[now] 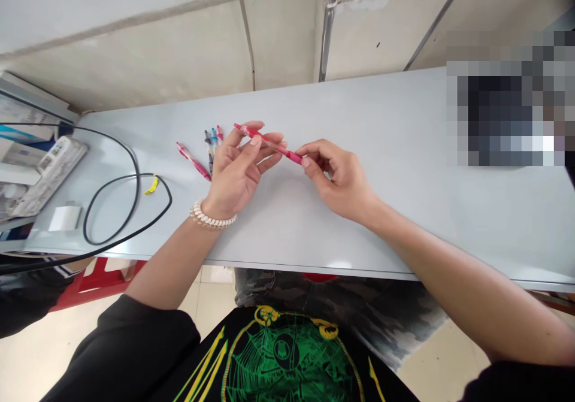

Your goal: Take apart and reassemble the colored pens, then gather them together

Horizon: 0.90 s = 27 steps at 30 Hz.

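A pink retractable pen (268,142) lies across the gap between my hands, above a pale grey table (359,114). My right hand (335,177) pinches its lower end between thumb and fingers. My left hand (240,168), with a white shell bracelet (212,216) on the wrist, holds the upper part among its spread fingers. Just left of that hand, a second pink pen (193,161) lies on the table. A small group of pens (212,144) in blue, dark and red sits partly hidden behind my left hand.
A black cable (130,210) loops over the table's left end, near a yellow clip (151,185) and a white roll (65,217). Boxes and papers (36,162) stand at the far left. A pixelated patch covers something at the right. The table's near edge runs just below my forearms.
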Each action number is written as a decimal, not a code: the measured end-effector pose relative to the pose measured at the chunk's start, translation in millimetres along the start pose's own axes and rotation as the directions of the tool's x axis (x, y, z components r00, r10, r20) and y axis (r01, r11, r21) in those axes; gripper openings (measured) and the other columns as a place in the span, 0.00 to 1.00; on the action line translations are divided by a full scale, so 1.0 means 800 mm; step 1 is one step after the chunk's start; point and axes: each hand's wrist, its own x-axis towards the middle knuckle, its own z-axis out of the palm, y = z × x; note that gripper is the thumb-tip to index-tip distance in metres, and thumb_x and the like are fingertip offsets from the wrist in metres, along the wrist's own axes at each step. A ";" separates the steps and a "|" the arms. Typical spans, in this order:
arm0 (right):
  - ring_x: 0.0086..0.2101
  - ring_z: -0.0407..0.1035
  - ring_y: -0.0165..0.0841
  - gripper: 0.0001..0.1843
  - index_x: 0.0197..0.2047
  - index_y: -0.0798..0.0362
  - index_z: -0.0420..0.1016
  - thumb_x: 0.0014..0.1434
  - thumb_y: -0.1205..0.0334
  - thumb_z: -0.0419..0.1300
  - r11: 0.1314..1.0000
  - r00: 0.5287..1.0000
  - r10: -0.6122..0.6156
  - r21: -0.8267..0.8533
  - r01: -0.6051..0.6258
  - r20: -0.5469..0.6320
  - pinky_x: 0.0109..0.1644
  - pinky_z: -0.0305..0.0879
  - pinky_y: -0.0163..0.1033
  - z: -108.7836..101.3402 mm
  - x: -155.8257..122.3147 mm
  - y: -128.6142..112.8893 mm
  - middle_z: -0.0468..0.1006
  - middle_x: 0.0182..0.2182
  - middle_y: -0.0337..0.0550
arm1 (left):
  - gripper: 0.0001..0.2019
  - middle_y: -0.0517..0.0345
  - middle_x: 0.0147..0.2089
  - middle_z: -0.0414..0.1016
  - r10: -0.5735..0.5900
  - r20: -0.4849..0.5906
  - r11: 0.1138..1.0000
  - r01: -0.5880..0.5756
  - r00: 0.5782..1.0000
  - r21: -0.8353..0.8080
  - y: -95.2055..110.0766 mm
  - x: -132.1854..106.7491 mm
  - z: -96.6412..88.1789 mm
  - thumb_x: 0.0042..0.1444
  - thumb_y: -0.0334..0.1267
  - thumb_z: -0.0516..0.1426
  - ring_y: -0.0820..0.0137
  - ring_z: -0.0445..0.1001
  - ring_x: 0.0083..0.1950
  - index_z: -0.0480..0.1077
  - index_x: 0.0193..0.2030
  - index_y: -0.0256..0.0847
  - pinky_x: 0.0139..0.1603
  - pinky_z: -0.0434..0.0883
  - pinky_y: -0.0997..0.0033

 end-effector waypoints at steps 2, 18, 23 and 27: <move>0.26 0.60 0.29 0.12 0.47 0.52 0.79 0.74 0.55 0.57 0.999 0.998 0.045 0.011 -0.045 -0.035 0.31 0.56 0.37 -0.003 0.001 -0.002 0.73 0.28 0.38 | 0.11 0.58 0.47 0.87 0.016 -0.026 1.000 -0.017 1.000 -0.022 -0.003 -0.002 0.003 0.65 0.47 0.68 0.66 0.87 0.51 0.76 0.47 0.45 0.56 0.83 0.67; 0.29 0.67 0.29 0.15 0.44 0.51 0.86 0.75 0.55 0.60 0.999 0.991 -0.054 -0.009 0.054 -0.124 0.36 0.64 0.38 0.000 -0.005 0.000 0.77 0.28 0.38 | 0.09 0.51 0.50 0.88 -0.129 -0.033 0.988 0.126 0.991 -0.091 -0.012 -0.001 0.004 0.68 0.43 0.67 0.66 0.88 0.52 0.80 0.43 0.38 0.54 0.84 0.72; 0.41 0.76 0.36 0.14 0.45 0.44 0.87 0.75 0.57 0.58 0.970 0.968 -0.222 -0.131 0.206 -0.119 0.47 0.75 0.47 -0.002 -0.007 0.003 0.84 0.40 0.45 | 0.08 0.53 0.46 0.88 -0.246 -0.090 0.963 0.233 0.965 -0.135 -0.011 -0.002 0.003 0.70 0.40 0.64 0.66 0.88 0.50 0.80 0.40 0.39 0.54 0.84 0.74; 0.50 0.77 0.40 0.13 0.55 0.43 0.82 0.69 0.54 0.67 0.980 0.971 -0.192 -0.073 0.183 -0.142 0.54 0.78 0.50 -0.005 -0.006 -0.002 0.81 0.53 0.47 | 0.07 0.53 0.46 0.88 -0.221 -0.089 0.967 0.206 0.971 -0.152 -0.012 -0.002 0.004 0.69 0.40 0.65 0.66 0.88 0.50 0.80 0.41 0.40 0.55 0.84 0.74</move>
